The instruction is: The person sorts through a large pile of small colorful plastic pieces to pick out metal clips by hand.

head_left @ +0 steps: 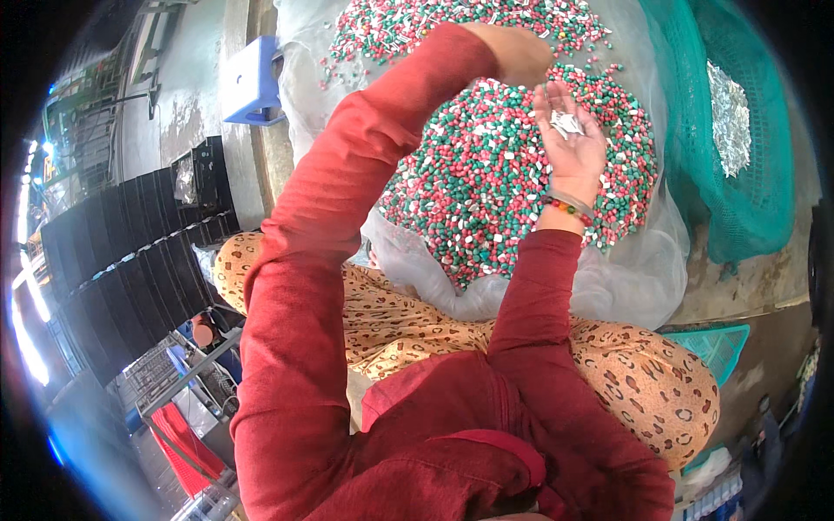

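Observation:
A wide spread of small beads in pink, green and white lies on a whitish translucent sheet. My right hand is palm up over the beads, its fingers loosely raised, with a few small white strips resting in the palm. A beaded bracelet circles that wrist. Past it, my left hand reaches over the far beads with its back toward me. The left fingers bend down out of sight, so what they hold, if anything, is hidden.
On the right stands a green mesh basket with shiny silvery-white material inside. A blue-and-white plastic stool is at the far left. Near my right knee lies a teal basket. Black panels stand at left.

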A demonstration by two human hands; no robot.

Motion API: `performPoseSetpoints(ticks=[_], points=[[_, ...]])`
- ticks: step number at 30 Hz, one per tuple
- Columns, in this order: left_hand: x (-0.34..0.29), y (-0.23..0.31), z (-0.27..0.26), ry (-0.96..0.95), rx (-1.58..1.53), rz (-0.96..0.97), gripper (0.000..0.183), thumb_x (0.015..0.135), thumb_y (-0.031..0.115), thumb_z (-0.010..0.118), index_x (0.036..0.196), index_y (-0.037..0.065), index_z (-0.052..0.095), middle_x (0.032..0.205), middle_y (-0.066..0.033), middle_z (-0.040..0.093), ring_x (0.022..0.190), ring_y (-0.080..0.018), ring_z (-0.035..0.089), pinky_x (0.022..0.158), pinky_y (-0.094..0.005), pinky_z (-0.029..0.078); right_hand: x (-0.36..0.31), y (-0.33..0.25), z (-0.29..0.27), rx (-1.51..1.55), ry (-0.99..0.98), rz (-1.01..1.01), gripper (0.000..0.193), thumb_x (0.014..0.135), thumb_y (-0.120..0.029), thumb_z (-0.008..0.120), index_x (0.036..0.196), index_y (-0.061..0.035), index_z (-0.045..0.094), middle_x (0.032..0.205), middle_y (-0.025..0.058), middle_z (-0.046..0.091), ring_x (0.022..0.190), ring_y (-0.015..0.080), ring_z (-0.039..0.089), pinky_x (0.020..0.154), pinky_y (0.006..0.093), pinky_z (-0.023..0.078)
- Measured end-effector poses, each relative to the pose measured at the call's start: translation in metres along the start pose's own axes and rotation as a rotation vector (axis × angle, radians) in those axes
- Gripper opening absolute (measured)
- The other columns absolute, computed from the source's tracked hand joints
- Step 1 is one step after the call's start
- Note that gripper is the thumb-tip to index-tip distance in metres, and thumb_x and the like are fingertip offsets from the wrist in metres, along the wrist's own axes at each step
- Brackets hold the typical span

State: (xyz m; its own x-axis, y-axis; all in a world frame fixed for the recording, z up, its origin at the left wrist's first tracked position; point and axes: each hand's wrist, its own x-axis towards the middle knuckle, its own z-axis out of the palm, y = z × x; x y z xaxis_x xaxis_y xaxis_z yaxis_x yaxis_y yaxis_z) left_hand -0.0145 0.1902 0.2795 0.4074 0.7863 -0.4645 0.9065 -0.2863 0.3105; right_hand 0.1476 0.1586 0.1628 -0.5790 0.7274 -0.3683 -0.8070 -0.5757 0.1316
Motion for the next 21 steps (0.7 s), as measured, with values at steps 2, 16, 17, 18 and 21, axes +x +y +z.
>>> performPoseSetpoints(ticks=[2,16,17,18,21], points=[[0.004,0.038,-0.017,-0.14,0.004,0.031,0.026,0.075,0.021,0.053,0.089,0.0,0.06,0.078,-0.0175,0.06,0.079,-0.0331,0.057,0.073,-0.0408,0.044,-0.002,0.007,0.008,-0.021,0.044,-0.018,0.037,0.085,-0.013,0.039,0.112,0.0106,0.042,0.113,0.022,0.047,0.108,0.0334,0.045,0.094,0.0492,0.037],[-0.053,0.039,-0.039,0.678,-0.504,0.026,0.02,0.087,0.01,0.05,0.103,0.003,0.06,0.103,-0.008,0.058,0.097,-0.0169,0.054,0.083,-0.0261,0.041,-0.029,-0.135,0.139,0.581,-0.289,-0.47,0.05,0.089,-0.035,0.033,0.13,-0.0078,0.023,0.13,0.0198,0.025,0.123,0.0355,0.022,0.095,0.0632,0.021],[-0.057,0.03,-0.037,0.642,-0.539,-0.049,0.021,0.087,0.012,0.05,0.103,0.004,0.06,0.101,-0.008,0.058,0.096,-0.0165,0.054,0.082,-0.0261,0.042,-0.02,-0.139,0.141,0.549,-0.086,-0.581,0.053,0.09,-0.037,0.031,0.132,-0.0077,0.018,0.133,0.0183,0.02,0.126,0.0356,0.015,0.097,0.0636,0.017],[-0.063,0.02,-0.032,0.611,-0.575,-0.136,0.021,0.087,0.013,0.05,0.104,0.004,0.06,0.1,-0.0079,0.059,0.095,-0.016,0.055,0.082,-0.026,0.042,-0.012,-0.147,0.117,0.579,-0.112,-0.548,0.055,0.09,-0.038,0.029,0.135,-0.0106,0.013,0.137,0.0172,0.015,0.128,0.0361,0.013,0.097,0.063,0.016],[-0.063,-0.019,-0.012,0.66,-0.344,-0.157,0.026,0.085,0.021,0.052,0.101,0.003,0.061,0.093,-0.0098,0.063,0.086,-0.0179,0.059,0.077,-0.0297,0.044,-0.008,-0.133,0.075,0.517,-0.208,-0.683,0.055,0.092,-0.041,0.018,0.138,-0.0108,0.012,0.138,0.0186,0.025,0.126,0.0331,0.026,0.1,0.0542,0.022]])
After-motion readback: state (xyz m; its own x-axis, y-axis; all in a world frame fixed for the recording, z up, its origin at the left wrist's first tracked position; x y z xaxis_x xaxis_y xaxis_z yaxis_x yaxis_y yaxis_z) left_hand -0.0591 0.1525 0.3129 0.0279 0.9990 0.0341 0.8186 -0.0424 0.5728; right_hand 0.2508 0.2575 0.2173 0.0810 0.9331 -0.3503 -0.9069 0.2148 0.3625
